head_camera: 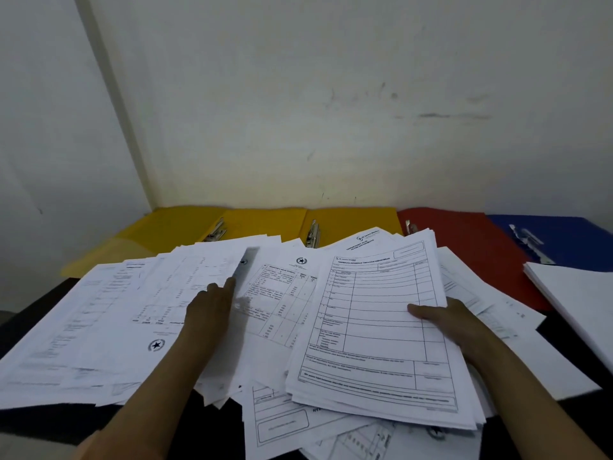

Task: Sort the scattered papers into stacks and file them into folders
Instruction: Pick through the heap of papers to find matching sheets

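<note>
Many printed white papers (272, 313), forms and tables, lie overlapped across the dark table (49, 423). Head view: right hand (454, 323) grips a thick stack of forms (371, 330), thumb on top, fingers hidden beneath. Left hand (212, 307) rests on the loose sheets, fingers extended. Open folders along the wall: yellow folders (265, 224), red folder (464, 240), blue folder (564, 240), metal clips bare. Separate blank stack (577, 300) at right edge.

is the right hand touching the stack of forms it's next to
Touching. The head view shows the right hand gripping the stack of forms, thumb lying on the top sheet.
</note>
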